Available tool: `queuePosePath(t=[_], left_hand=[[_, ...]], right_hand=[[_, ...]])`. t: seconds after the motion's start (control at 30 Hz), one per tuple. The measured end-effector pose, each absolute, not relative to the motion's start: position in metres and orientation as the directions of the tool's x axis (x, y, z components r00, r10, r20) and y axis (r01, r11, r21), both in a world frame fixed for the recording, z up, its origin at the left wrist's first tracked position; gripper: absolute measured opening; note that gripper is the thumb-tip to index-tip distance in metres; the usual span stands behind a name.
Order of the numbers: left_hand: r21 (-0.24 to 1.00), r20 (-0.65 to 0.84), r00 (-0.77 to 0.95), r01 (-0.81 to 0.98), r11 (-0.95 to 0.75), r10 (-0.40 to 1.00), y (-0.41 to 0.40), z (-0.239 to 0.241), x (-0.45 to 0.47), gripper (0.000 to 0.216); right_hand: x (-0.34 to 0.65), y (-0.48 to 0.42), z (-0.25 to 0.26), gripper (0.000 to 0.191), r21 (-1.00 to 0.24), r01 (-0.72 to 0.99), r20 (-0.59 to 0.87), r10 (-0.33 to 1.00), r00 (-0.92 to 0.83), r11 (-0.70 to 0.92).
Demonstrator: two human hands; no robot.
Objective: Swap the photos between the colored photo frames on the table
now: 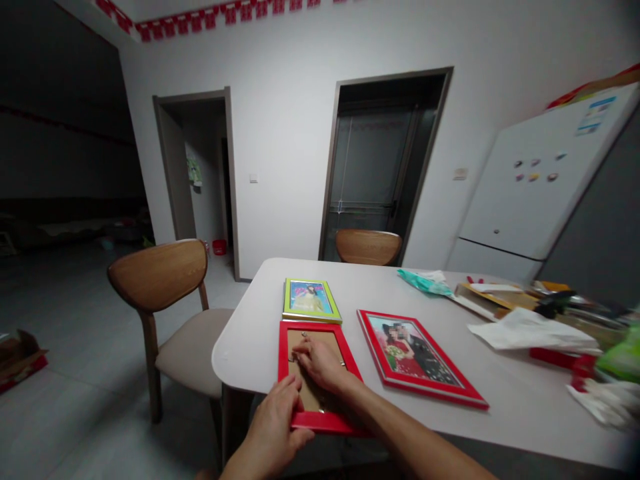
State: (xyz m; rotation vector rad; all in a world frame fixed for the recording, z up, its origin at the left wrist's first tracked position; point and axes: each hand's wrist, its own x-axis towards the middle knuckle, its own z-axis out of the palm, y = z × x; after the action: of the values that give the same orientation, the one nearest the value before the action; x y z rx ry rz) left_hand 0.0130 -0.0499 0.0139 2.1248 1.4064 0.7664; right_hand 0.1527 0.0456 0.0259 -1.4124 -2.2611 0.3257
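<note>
A red picture frame point(285, 347) lies face down at the table's near edge, its brown backing board point(295, 393) upward. Small metal clips point(305, 335) show along the board's edges. My left hand point(275, 420) grips the frame's lower left side, fingers over the rim and thumb at the near corner. Bent over the board, my right hand point(317, 363) has its fingertips pinched together near the left inner edge; what they hold is hidden. Just beyond is a yellow-green framed picture point(310, 300). Another red framed picture point(420, 360) lies face up to the right.
The white table point(345, 283) has a teal and white packet point(427, 283), white paper point(535, 330) and mixed clutter on its right side. One wooden chair point(160, 277) stands left, another wooden chair point(369, 247) behind. A white refrigerator point(540, 180) is at the right.
</note>
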Motion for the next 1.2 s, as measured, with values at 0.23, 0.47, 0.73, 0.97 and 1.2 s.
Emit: queuePosePath(t=[0.23, 0.47, 0.73, 0.97, 1.2], left_hand=[[0.639, 0.173, 0.318, 0.684, -0.352, 0.932, -0.050, 0.013, 0.017, 0.059], [0.585, 0.140, 0.329, 0.733, -0.346, 0.934, -0.053, 0.018, 0.014, 0.059], [0.351, 0.133, 0.457, 0.808, -0.473, 0.879, -0.055, 0.021, 0.047, 0.053], [0.423, 0.318, 0.405, 0.748, -0.511, 0.857, -0.054, 0.022, 0.044, 0.054], [0.941, 0.327, 0.067, 0.063, -0.331, 0.943, -0.069, 0.071, 0.070, 0.018]], right_hand=[[0.158, 0.088, 0.018, 0.021, -0.450, 0.879, 0.213, 0.974, -0.069, 0.161], [0.162, 0.105, 0.015, 0.019, -0.505, 0.862, 0.210, 0.976, 0.064, 0.052], [0.185, 0.083, 0.031, 0.024, -0.691, 0.678, 0.296, 0.954, -0.052, 0.251], [0.227, 0.040, 0.043, 0.035, -0.979, 0.167, 0.152, 0.966, 0.207, 0.118], [0.184, -0.018, 0.029, 0.037, -0.869, -0.464, -0.144, 0.985, -0.094, -0.171]])
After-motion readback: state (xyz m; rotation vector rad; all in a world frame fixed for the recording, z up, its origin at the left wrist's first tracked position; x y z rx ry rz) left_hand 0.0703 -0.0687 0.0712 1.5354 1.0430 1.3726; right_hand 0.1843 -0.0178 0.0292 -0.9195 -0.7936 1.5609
